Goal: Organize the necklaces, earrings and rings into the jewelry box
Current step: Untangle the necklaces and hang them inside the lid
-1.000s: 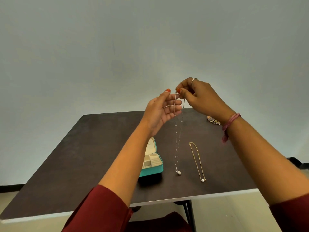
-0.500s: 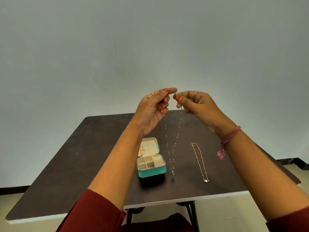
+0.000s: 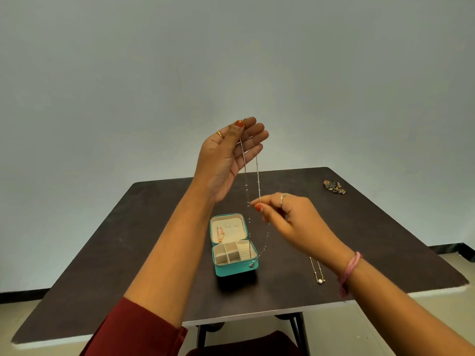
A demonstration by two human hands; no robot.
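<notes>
left hand [image 3: 226, 155]: rises, now alone pinches top of silver necklace [image 3: 257, 176] | right hand [image 3: 285, 222]: drops from the top, pinches one strand lower down | pendant [image 3: 252, 264]: now hangs at jewelry box [image 3: 235, 269] front edge

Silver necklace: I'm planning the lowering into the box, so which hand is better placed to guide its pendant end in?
Right hand, probably. It pinches the silver necklace low, nearest the open jewelry box. The left hand grips the top, high above.

sleeves [image 3: 144, 327]: dark red | nails: orange-red polish | rings on both hands | pink wristband [image 3: 350, 270]: right wrist
</notes>
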